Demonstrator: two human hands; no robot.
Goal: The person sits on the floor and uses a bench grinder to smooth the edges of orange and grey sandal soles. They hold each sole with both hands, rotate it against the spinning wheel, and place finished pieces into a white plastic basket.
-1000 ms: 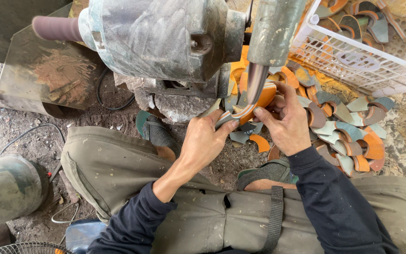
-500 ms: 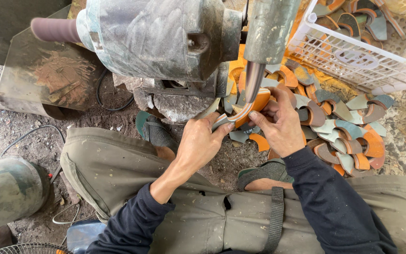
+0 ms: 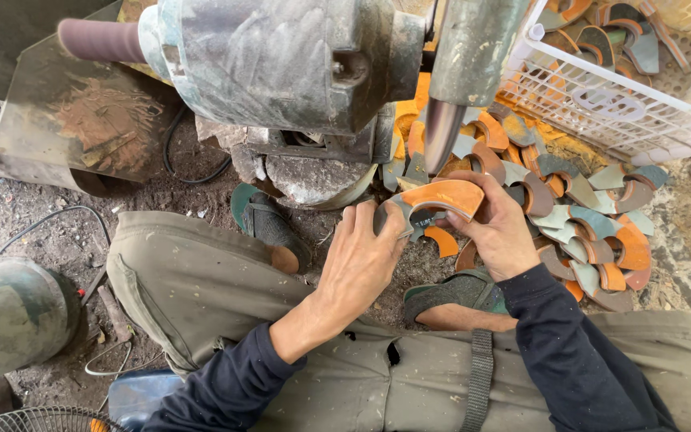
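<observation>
In the head view, two hands held one curved orange-and-grey piece (image 3: 435,202) just below the grinder's wheel (image 3: 441,132). The left hand (image 3: 361,258) had its fingers closed on the grey end, and the right hand (image 3: 499,228) had its fingers closed on the orange end. Many similar pieces, too many to count, lay in a pile (image 3: 593,232) on the ground, with more in one white crate (image 3: 601,104). Two sandalled feet (image 3: 269,228) rested below.

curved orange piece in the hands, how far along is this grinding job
Done, apparently: pieces fill the white basket. In hand: both the left hand and right hand hold a curved orange piece just below the grinding wheel. Left: a big pile on the ground.
</observation>
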